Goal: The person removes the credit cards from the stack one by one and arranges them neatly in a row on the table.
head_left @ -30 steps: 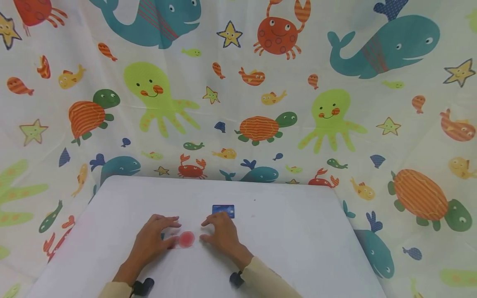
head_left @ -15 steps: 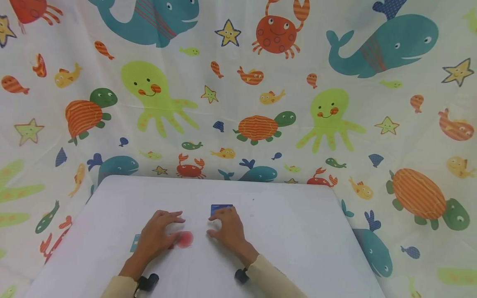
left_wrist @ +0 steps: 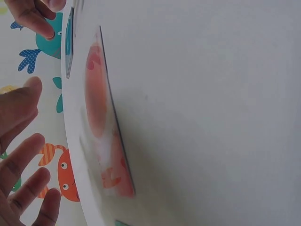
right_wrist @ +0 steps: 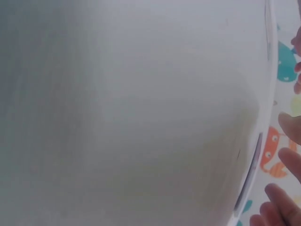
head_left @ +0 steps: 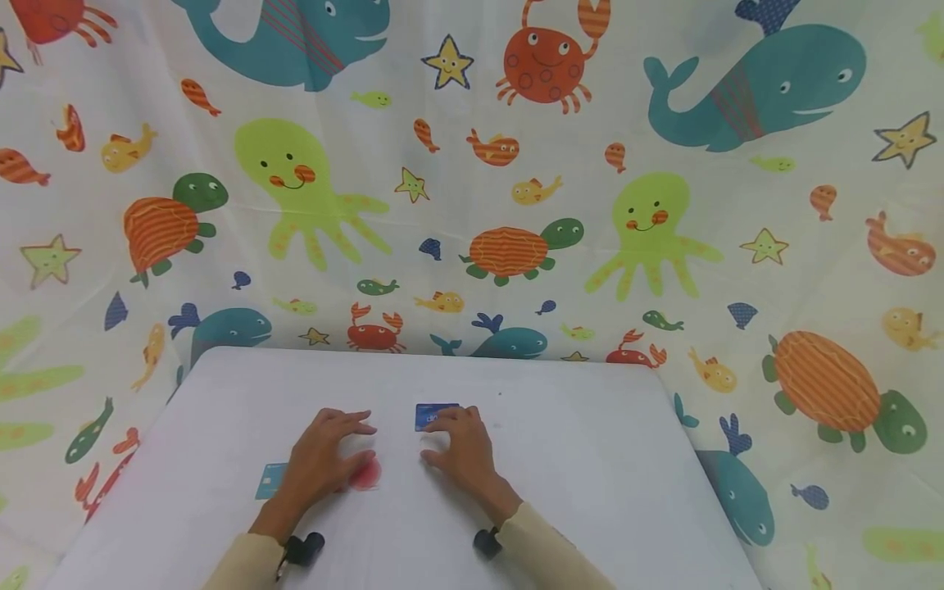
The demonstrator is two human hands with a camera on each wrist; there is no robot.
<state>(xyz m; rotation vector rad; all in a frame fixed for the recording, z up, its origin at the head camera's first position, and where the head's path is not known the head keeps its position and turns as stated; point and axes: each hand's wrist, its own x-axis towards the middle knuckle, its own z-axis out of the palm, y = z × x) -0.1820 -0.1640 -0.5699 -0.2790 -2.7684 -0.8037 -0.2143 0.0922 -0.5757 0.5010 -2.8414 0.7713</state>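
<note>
My left hand (head_left: pixel 322 463) is over a flat pinkish card with a large red circle (head_left: pixel 366 475), its fingers loosely bent and thumb apart from them. In the left wrist view that card (left_wrist: pixel 96 99) lies on the table below and beside the fingers (left_wrist: pixel 28 186). A teal card (head_left: pixel 270 481) lies to the left, partly behind the left wrist. My right hand (head_left: pixel 468 451) is at a blue card (head_left: pixel 426 416), whose right part its fingers cover in the head view. Nothing shows between the fingers and thumb of either hand.
The cards lie on a white table (head_left: pixel 590 475) with rounded far corners. Behind it hangs a curtain (head_left: pixel 442 188) printed with sea animals. Dark wrist cameras (head_left: pixel 304 549) sit at both cuffs.
Both hands have shifted a little to the right. The teal card has come into view left of the left wrist; the cards keep about the same places on the table.
</note>
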